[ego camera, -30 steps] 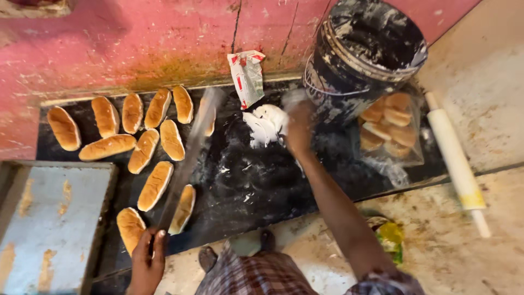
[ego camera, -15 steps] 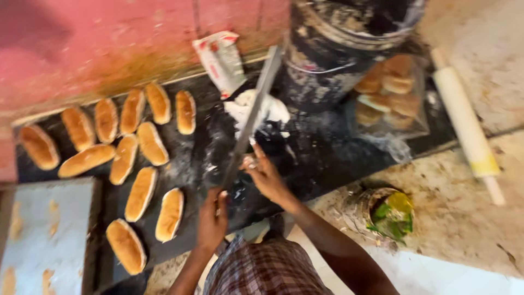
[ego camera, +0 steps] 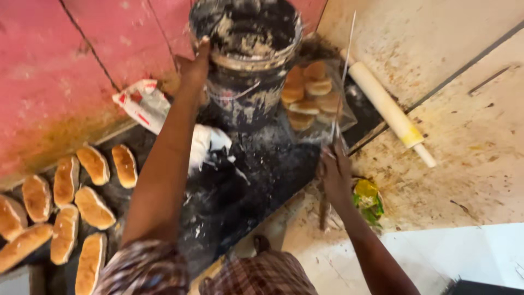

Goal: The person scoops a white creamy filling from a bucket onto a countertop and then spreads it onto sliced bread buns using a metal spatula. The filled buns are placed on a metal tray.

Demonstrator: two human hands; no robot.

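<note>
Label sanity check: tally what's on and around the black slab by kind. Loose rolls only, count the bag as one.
Loose rolls: 9
Bag of rolls: 1
Bucket: 1
Rolling pin: 1
Long blade: 1
Red-and-white packet: 1
Total: 14

Nine loaves [ego camera: 94, 207] lie on the black slab [ego camera: 273, 169] — about six buns [ego camera: 311, 95] sit in one clear bag [ego camera: 341, 114]. One bucket [ego camera: 245, 60], one rolling pin [ego camera: 390, 112], one white packet [ego camera: 143, 105], one long blade [ego camera: 343, 76] — two hands.
</note>
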